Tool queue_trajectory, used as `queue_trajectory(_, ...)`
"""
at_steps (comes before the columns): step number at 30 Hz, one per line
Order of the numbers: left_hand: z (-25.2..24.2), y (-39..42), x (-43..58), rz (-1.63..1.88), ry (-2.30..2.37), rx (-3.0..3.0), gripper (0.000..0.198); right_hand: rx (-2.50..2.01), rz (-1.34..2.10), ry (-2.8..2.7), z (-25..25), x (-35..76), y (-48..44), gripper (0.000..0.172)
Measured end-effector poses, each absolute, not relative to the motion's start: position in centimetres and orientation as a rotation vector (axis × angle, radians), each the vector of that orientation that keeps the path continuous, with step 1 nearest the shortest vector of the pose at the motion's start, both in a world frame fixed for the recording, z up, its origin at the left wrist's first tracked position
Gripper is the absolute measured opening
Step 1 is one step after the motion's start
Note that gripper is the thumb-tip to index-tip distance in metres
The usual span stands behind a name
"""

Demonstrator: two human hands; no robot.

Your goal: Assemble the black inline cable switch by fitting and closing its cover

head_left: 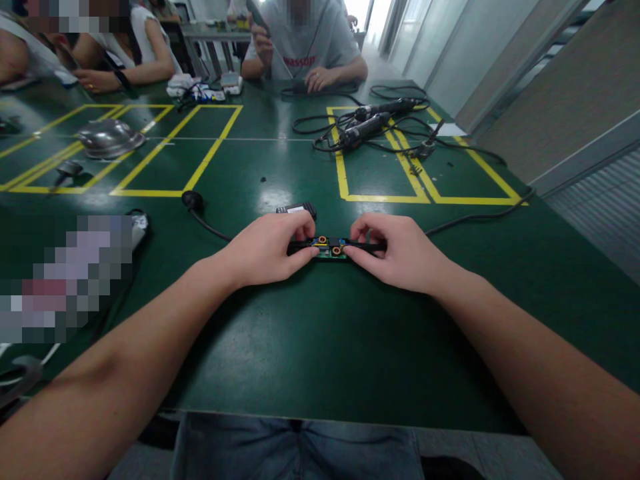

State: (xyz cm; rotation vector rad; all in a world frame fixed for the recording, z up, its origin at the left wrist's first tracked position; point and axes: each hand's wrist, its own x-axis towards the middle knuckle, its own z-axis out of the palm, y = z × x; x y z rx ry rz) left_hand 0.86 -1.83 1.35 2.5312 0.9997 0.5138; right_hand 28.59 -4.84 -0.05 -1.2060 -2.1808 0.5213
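The green tabletop (pixel 250 373) is the widest thing here, and its near edge runs just in front of the person's lap; the stretch between that edge and the hands should give room to draw the work closer. Farther off to the right, black tools (pixel 367 130) lie in tangled cord, so a push that way looks likelier to snag. A metal bowl-shaped piece (pixel 110 139) sits well apart at the far left.

A black cord (pixel 475 217) trails from beside the right hand (pixel 400 250) toward the right side, and another ends in a plug (pixel 193 200) left of the left hand (pixel 270 247); both are probably bendy yet springy enough to tug. Each hand is closed in a pinch, thumb against bent fingers, at its own end of a small circuit board (pixel 327 256), which is between them near the middle of the table. A dark casing piece (pixel 300 209) is just beyond the left fingers.

The board is likely light, stiff and fragile, best taken by its ends and long edges, clear of the tiny ring coils (pixel 337 251) on top; fingers hide how the cords join it
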Motion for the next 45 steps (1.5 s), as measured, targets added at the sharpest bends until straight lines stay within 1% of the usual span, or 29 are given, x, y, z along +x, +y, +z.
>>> queue_trajectory(7, 2.1, -2.0, 0.7, 0.704, 0.976, 2.414, 0.01, -1.195, 0.464, -2.132, 1.0, 29.1, -5.0, 0.005)
queue_trajectory(10, 2.3, -1.9, 0.6, 0.729, 0.99, 2.398, 0.01, -1.231, 0.464, -2.107, 1.4, 29.3, -5.0, 0.006)
queue_trajectory(17, 2.4, -1.7, 0.4, 0.621, 0.996, 2.379, 0.011, -1.291, 0.641, -2.08, 1.0, 29.7, -4.7, 0.007)
queue_trajectory(23, 1.9, -1.2, 0.1, 0.476, 1.031, 2.408, 0.016, -1.299, 0.764, -2.141, 0.7, 29.8, -4.3, 0.011)
queue_trajectory(32, 1.7, -0.4, -0.3, 0.466, 0.98, 2.436, 0.008, -1.306, 0.796, -2.191, 0.6, 30.3, -3.8, 0.011)
queue_trajectory(41, 1.9, -0.5, -0.4, 0.432, 0.96, 2.561, 0.013, -1.325, 0.733, -2.228, 0.7, 30.2, -4.0, 0.008)
queue_trajectory(45, 1.9, -0.7, -0.1, 0.443, 0.98, 2.584, 0.012, -1.346, 0.735, -2.2, 0.6, 29.9, -4.1, 0.008)
